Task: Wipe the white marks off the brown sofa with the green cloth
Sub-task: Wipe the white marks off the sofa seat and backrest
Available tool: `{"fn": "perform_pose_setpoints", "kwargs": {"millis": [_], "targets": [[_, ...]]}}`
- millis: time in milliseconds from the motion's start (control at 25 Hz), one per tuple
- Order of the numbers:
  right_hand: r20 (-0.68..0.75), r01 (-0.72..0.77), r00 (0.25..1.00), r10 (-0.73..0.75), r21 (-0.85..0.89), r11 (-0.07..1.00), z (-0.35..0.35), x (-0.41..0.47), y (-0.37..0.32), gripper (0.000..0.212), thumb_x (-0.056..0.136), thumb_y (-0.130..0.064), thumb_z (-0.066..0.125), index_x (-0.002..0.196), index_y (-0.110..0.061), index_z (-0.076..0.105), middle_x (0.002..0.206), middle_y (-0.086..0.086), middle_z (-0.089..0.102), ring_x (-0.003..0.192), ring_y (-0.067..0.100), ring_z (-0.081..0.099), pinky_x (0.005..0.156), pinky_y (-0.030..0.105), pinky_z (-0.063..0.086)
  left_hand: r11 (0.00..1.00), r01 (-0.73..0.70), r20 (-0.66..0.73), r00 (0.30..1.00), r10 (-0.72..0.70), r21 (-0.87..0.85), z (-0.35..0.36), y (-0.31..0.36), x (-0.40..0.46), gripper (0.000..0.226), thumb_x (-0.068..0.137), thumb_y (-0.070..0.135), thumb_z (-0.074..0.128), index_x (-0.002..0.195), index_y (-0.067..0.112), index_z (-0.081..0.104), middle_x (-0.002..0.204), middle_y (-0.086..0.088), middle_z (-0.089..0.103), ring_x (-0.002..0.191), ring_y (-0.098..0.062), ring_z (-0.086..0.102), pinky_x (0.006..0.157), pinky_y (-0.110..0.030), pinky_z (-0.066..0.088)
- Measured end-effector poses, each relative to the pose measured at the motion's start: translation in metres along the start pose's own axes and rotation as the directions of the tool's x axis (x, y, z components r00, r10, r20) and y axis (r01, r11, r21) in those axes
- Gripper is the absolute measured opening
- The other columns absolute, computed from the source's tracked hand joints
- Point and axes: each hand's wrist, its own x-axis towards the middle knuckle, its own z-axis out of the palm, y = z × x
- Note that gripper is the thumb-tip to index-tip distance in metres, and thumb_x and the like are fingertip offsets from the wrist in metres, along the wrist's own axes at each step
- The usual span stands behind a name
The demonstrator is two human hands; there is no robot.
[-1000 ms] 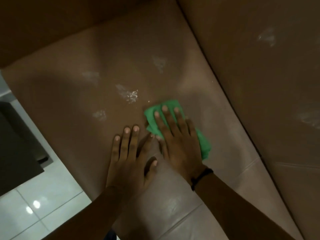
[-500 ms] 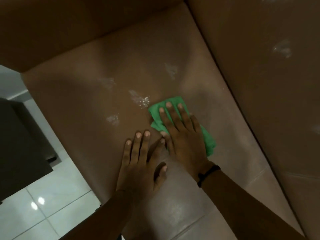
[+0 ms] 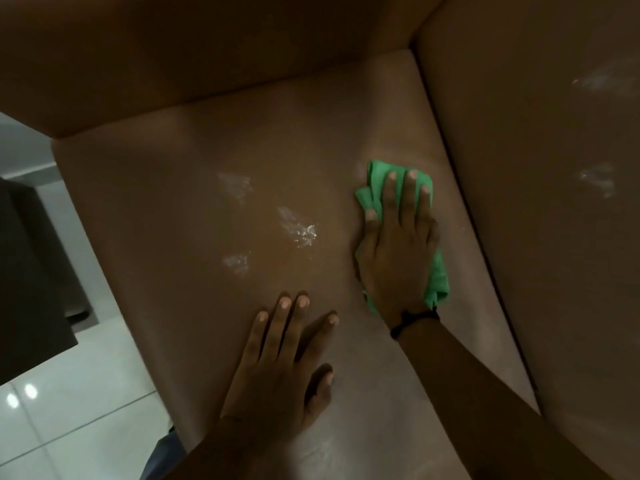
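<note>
The brown sofa seat (image 3: 173,209) fills the middle of the view. My right hand (image 3: 398,247) presses the green cloth (image 3: 375,181) flat on the seat, close to the backrest seam. My left hand (image 3: 280,372) lies flat on the seat nearer to me, fingers spread, holding nothing. Three white marks sit to the left of the cloth: one (image 3: 299,228) closest to it, one (image 3: 235,183) farther left, and a small one (image 3: 237,263) below. Two more white marks (image 3: 597,176) (image 3: 602,81) show on the backrest at the right.
The sofa armrest (image 3: 207,57) rises across the top. The backrest (image 3: 536,271) stands along the right side. White floor tiles (image 3: 69,410) lie at the lower left, with a dark piece of furniture (image 3: 27,271) beside the sofa's edge.
My right hand has slid the cloth away from me and to the right, over the mark near the backrest seam. My left hand has stayed planted on the seat.
</note>
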Motion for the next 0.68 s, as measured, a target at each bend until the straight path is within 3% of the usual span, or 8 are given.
{"fn": "perform_pose_setpoints", "kwargs": {"millis": [120, 240, 320, 440, 480, 600, 680], "targets": [[-0.02, 0.139, 0.99, -0.139, -0.014, 0.99, 0.007, 0.053, -0.029, 0.062, 0.113, -0.046, 0.026, 0.17, -0.022, 0.026, 0.179, 0.007, 0.021, 0.164, 0.032, 0.019, 0.125, 0.053, 0.031, 1.0, -0.013, -0.014, 1.0, 0.013, 0.024, 0.007, -0.002, 0.001, 0.091, 0.099, 0.059, 0.057, 0.179, 0.029, 0.027, 0.189, -0.019, 0.014, 0.176, -0.039, 0.008, 0.142, -0.057, 0.0], [0.09, 0.416, 0.908, -0.41, -0.06, 0.908, 0.001, 0.03, -0.004, 0.061, 0.113, -0.043, 0.029, 0.17, -0.022, 0.024, 0.179, 0.006, 0.019, 0.165, 0.032, 0.017, 0.124, 0.056, 0.032, 1.0, -0.005, -0.011, 1.0, 0.005, 0.003, 0.001, -0.001, 0.002, 0.093, 0.098, 0.058, 0.059, 0.179, 0.029, 0.027, 0.188, -0.018, 0.015, 0.176, -0.038, 0.006, 0.142, -0.056, 0.0], [0.133, 0.373, 0.922, -0.364, -0.055, 0.926, -0.011, 0.023, 0.022, 0.061, 0.113, -0.042, 0.03, 0.171, -0.023, 0.021, 0.18, 0.004, 0.016, 0.165, 0.032, 0.014, 0.124, 0.058, 0.031, 1.0, -0.003, -0.005, 1.0, 0.003, 0.007, -0.003, 0.001, 0.003, 0.095, 0.095, 0.058, 0.062, 0.179, 0.029, 0.028, 0.187, -0.02, 0.018, 0.176, -0.037, 0.004, 0.143, -0.056, 0.001], [0.016, 0.068, 0.998, -0.068, -0.025, 0.997, -0.008, 0.066, -0.002, 0.061, 0.113, -0.045, 0.027, 0.171, -0.025, 0.022, 0.179, 0.004, 0.019, 0.165, 0.033, 0.017, 0.126, 0.058, 0.03, 1.0, -0.005, -0.006, 1.0, 0.005, 0.015, 0.0, -0.001, 0.003, 0.093, 0.096, 0.059, 0.061, 0.178, 0.029, 0.03, 0.187, -0.02, 0.019, 0.176, -0.039, 0.007, 0.142, -0.056, 0.001], [0.003, 0.08, 0.997, -0.08, -0.02, 0.997, -0.003, 0.077, -0.019, 0.062, 0.112, -0.045, 0.027, 0.17, -0.024, 0.025, 0.179, 0.005, 0.021, 0.164, 0.033, 0.02, 0.126, 0.058, 0.031, 1.0, -0.009, 0.003, 1.0, 0.009, 0.02, 0.002, -0.002, 0.002, 0.091, 0.097, 0.059, 0.059, 0.179, 0.029, 0.029, 0.187, -0.019, 0.019, 0.176, -0.039, 0.009, 0.142, -0.056, 0.0], [0.045, 0.383, 0.923, -0.381, -0.019, 0.924, 0.006, 0.053, -0.034, 0.061, 0.113, -0.042, 0.028, 0.17, -0.021, 0.027, 0.178, 0.006, 0.023, 0.164, 0.034, 0.021, 0.125, 0.056, 0.032, 1.0, -0.012, 0.009, 1.0, 0.012, -0.005, -0.005, -0.002, 0.004, 0.089, 0.098, 0.058, 0.06, 0.177, 0.028, 0.033, 0.185, -0.021, 0.028, 0.173, -0.041, 0.02, 0.143, -0.055, 0.001], [0.111, 0.368, 0.925, -0.365, -0.012, 0.93, -0.005, 0.013, -0.013, 0.06, 0.114, -0.038, 0.03, 0.17, -0.019, 0.024, 0.179, 0.007, 0.019, 0.165, 0.033, 0.016, 0.127, 0.056, 0.029, 1.0, -0.01, 0.014, 1.0, 0.01, -0.03, -0.016, 0.0, 0.007, 0.089, 0.094, 0.057, 0.065, 0.174, 0.029, 0.041, 0.182, -0.02, 0.033, 0.168, -0.041, 0.028, 0.141, -0.054, 0.005]]}}
